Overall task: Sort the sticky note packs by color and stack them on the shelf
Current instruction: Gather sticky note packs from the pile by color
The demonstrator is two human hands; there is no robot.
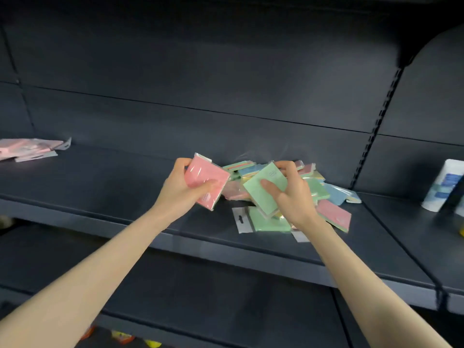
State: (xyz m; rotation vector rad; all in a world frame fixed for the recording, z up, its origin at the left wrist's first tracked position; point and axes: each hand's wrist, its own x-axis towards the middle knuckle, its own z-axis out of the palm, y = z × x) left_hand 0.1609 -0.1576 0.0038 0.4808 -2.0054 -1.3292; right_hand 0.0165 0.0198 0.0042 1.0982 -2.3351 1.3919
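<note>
Left hand (180,190) curls round a pink, square, film-wrapped sticky note pack (200,172), held just left of the loose heap of pink, green, blue and yellow packs (326,194) on the dark metal shelf (100,182); right hand (291,197) pinches a green film-wrapped pack (253,193) directly above that heap; slick film could let either slip; the flat pink stack (27,148) lies far left of the heap, so a long carry risks a drop; the heap's front packs sit near the shelf lip and could be dragged off.

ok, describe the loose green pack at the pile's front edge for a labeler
On the dark shelf, a jumbled pile sits right of centre. At its near edge, under the right hand, lies the green pack. Unlike the held green one, its white slotted tab points left.
</note>
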